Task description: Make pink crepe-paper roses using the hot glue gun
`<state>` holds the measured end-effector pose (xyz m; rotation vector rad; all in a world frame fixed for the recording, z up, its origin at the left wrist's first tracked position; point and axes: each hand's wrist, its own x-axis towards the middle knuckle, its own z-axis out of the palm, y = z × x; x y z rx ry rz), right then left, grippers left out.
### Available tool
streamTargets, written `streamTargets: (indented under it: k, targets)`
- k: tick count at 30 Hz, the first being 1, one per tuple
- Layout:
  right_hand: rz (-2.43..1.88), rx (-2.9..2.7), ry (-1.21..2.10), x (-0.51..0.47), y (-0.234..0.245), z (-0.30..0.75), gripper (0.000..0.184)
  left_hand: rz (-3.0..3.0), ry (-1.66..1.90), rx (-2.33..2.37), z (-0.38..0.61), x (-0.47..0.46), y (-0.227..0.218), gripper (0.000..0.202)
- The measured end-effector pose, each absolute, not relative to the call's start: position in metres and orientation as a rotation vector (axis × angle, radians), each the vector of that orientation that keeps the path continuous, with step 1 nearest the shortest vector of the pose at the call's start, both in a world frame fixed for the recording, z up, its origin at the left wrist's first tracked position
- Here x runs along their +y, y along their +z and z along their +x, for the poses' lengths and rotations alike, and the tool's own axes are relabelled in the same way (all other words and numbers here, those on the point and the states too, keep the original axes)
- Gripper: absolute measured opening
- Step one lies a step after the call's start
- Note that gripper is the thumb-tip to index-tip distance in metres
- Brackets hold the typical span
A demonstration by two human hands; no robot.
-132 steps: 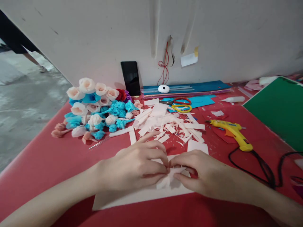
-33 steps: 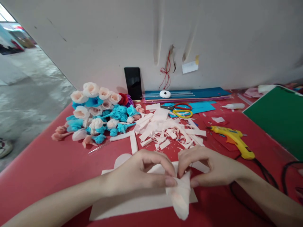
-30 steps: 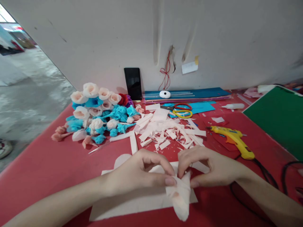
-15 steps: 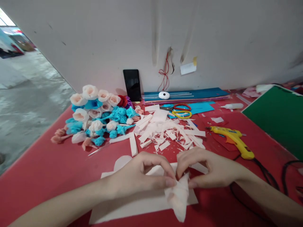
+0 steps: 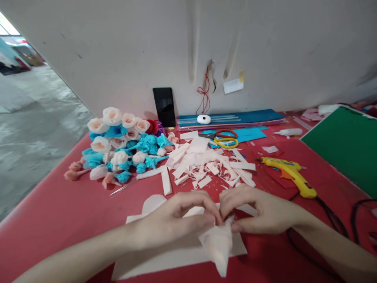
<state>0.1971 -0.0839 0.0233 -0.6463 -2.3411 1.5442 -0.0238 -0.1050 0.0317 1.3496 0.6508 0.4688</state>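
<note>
Between my two hands is a pale cream paper flower (image 5: 218, 245), its petals pointing down toward me. My left hand (image 5: 188, 218) pinches its gathered upper end from the left, thumb and index finger close together. From the right, my right hand (image 5: 253, 212) grips the same end between thumb and fingers; the fingertips partly hide it. Beneath lies a flat cream paper sheet (image 5: 159, 255) on the red table (image 5: 53, 228). A rounded pale paper piece (image 5: 153, 202) shows behind my left wrist.
Finished paper flowers (image 5: 118, 145) are heaped at the left. Paper scraps (image 5: 212, 165) lie ahead, with scissors (image 5: 225, 138) behind them. A yellow glue gun (image 5: 290, 175) with a black cord rests at the right, near a green board (image 5: 344, 149). A phone (image 5: 164, 107) leans on the wall.
The paper flower has turned slightly, and its left petal edge now spreads further out. My left thumb has moved up a little; my right hand has barely shifted.
</note>
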Motion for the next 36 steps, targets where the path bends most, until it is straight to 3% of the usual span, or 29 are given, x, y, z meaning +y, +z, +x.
streamTargets:
  k: [6, 10, 16, 28, 36]
  targets:
    - [-0.967, -1.723, 1.754, -0.097, 0.024, 0.185, 0.016, 1.327, 0.951, 0.812, -0.029, -0.098, 0.020, 0.020]
    - [-0.944, -1.269, 1.919, -0.108, 0.025, 0.174, 0.015, 1.445, 1.050, 0.765, -0.029, -0.098, 0.015, 0.021]
    - [-0.865, -1.061, 2.082, -0.119, 0.032, 0.165, 0.016, 1.872, 1.201, 0.803, -0.028, -0.107, 0.014, 0.056]
    - [-0.776, -1.046, 2.346, -0.126, 0.028, 0.167, 0.008, 1.704, 0.801, 0.715, -0.027, -0.111, 0.021, 0.072]
    - [-0.960, -1.017, 2.456, -0.128, 0.031, 0.164, 0.022, 1.716, 0.733, 0.541, -0.023, -0.111, 0.027, 0.068]
